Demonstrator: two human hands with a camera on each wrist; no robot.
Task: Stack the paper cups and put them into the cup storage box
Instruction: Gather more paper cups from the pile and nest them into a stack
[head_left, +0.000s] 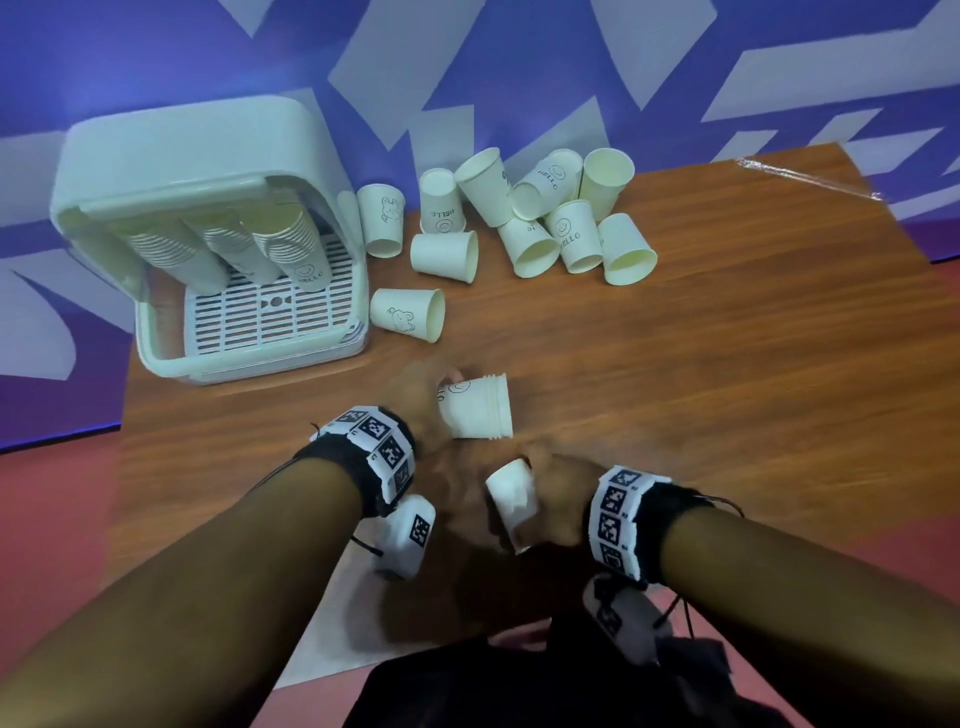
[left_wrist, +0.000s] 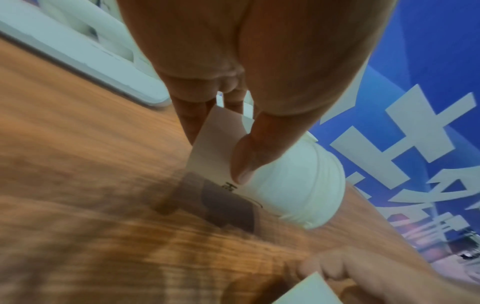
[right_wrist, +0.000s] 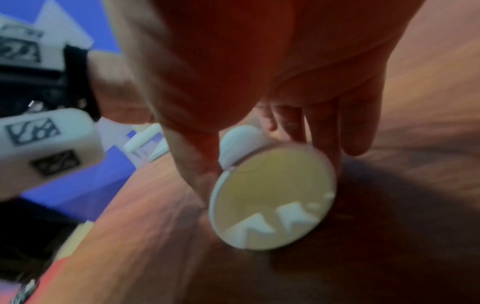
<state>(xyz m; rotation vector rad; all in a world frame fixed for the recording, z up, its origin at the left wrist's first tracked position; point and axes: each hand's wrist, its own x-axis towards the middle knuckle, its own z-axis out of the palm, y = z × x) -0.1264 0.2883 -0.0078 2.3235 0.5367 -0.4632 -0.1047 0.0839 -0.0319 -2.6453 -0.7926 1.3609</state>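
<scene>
Near the brown wooden desk (head_left: 701, 364) centre, our left hand (head_left: 415, 405) fingers curl around a nested stack of white paper cups (head_left: 475, 408), while at 5 o'clock our right hand (head_left: 558, 499) fingers grip one white paper cup (head_left: 511, 499).

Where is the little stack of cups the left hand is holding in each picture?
Head: the stack of cups sits just below the middle, gripped by the left hand.
Left wrist: the stack is centre-right, under the thumb.
Right wrist: not clearly in it.
Shared landmark: the wooden table.
</scene>
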